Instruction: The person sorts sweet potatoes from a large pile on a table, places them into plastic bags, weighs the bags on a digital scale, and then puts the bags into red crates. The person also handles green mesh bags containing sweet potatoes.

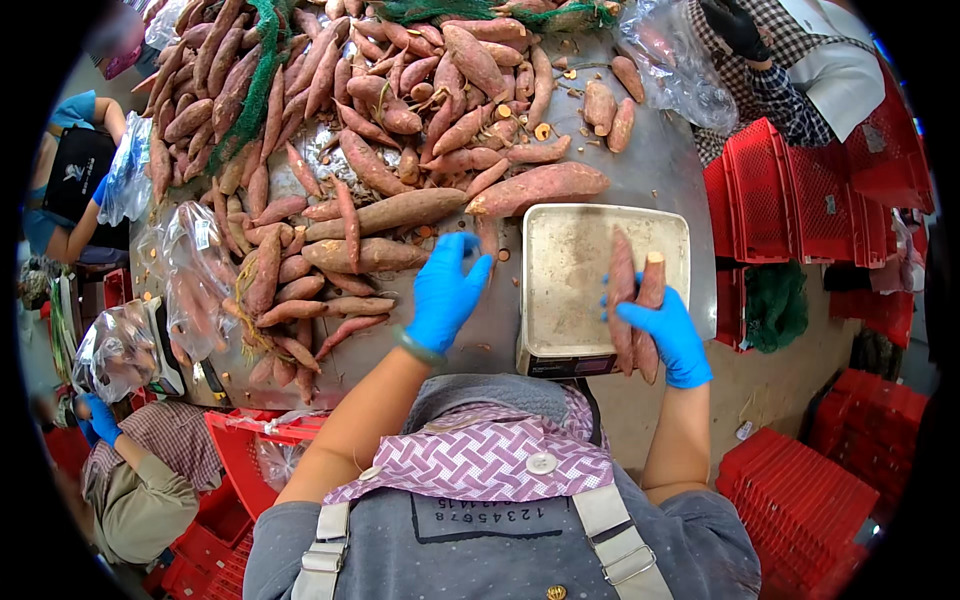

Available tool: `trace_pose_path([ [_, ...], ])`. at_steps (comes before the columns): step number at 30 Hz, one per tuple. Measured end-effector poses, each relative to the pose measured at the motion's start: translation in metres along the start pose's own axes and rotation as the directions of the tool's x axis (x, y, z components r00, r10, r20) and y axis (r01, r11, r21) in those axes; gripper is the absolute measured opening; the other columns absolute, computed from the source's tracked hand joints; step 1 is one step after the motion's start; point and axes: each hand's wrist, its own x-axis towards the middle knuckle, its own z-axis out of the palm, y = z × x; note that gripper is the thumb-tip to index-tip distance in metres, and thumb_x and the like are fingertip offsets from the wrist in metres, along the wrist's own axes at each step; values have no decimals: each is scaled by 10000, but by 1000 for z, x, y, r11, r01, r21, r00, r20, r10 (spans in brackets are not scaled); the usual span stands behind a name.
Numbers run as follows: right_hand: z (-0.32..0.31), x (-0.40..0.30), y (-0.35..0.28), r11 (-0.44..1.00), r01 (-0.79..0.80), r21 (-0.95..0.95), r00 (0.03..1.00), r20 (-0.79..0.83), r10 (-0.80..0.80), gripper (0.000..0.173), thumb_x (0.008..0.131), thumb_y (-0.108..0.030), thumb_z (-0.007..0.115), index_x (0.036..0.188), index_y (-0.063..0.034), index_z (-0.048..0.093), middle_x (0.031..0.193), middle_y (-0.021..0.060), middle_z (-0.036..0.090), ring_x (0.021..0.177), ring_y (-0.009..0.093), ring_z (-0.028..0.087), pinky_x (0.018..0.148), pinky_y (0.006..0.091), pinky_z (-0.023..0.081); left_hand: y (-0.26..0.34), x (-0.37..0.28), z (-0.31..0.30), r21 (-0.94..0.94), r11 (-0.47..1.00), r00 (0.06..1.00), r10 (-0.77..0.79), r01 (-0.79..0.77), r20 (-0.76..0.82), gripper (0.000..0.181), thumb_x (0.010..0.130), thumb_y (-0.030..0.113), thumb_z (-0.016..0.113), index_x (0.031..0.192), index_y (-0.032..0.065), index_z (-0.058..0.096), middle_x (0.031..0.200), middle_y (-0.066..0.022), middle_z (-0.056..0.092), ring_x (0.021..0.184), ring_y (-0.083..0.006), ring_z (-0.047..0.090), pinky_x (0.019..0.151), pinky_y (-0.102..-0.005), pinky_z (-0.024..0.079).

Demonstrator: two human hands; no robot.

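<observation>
My right hand (670, 334), in a blue glove, grips two slender sweet potatoes (621, 300) side by side over the right part of a scale's pale metal tray (566, 281). One of them (654, 281) has a cut end that shows pale flesh. My left hand (448, 292), also gloved in blue, is above the table left of the scale, thumb and fingers apart and nothing seen in it. Close by its fingertips is a thin, blurred sweet potato (488, 238). Two long brownish sweet potatoes (367, 255) lie just to its left.
A large heap of sweet potatoes (420, 90) covers the far side of the metal table (660, 172), with green netting (259, 97) across it. Plastic bags (191, 277) hold more at left. Red crates (757, 187) are stacked at right. Co-workers stand left and right.
</observation>
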Motion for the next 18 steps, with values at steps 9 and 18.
trace_pose_path([
  [9,12,10,-32,800,599,-23,696,-478,-535,490,915,-31,556,1386,-8,425,1357,131,496,1254,214,477,1080,352,354,-57,20,29,-42,998,989,-52,47,-135,465,853,195,614,1285,54,517,1077,-208,605,1018,-356,609,854,-414,492],
  [18,78,76,-54,900,435,24,900,-49,-433,445,888,2,585,1325,-22,504,1257,114,584,1188,205,545,1029,333,415,-31,-23,-106,-343,937,937,-180,70,-299,394,953,108,527,1326,-3,469,1133,-90,574,946,-166,548,861,-286,453],
])
